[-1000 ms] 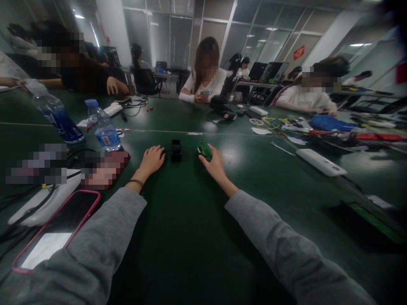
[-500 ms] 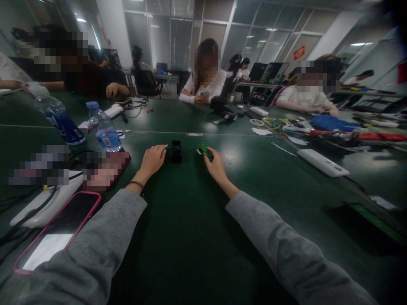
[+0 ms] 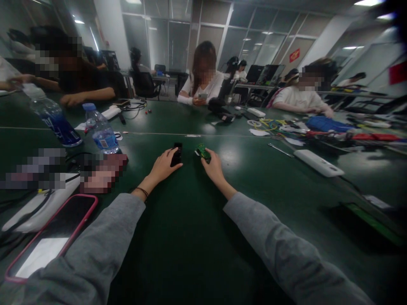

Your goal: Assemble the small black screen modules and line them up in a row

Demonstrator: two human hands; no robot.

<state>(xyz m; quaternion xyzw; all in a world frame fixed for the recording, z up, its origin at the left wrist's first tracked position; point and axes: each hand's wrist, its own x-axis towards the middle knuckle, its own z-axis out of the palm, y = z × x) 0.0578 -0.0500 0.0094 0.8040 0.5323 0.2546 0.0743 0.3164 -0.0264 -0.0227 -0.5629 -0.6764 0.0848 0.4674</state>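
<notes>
A small black block-like part (image 3: 177,155) stands on the dark green table (image 3: 178,237) in front of me. My left hand (image 3: 165,164) is at its left side, thumb spread out near its front and fingers at its left edge; the hand is open and partly covers the part. Just to the right, my right hand (image 3: 212,166) holds a small green circuit board (image 3: 201,151) between thumb and fingers, low over the table. The board has a whitish piece at its left edge.
Two bottles (image 3: 103,134), a pink-edged phone (image 3: 60,228) and a white power strip (image 3: 41,207) lie left. On the right are a white device (image 3: 318,162), a metal wrench (image 3: 280,150), a green board (image 3: 372,220) and tangled cables (image 3: 330,124). Several people sit beyond.
My left hand has moved right, from beside the black part to partly over it, and its thumb has spread. The right hand still holds the circuit board. The view has shifted slightly.
</notes>
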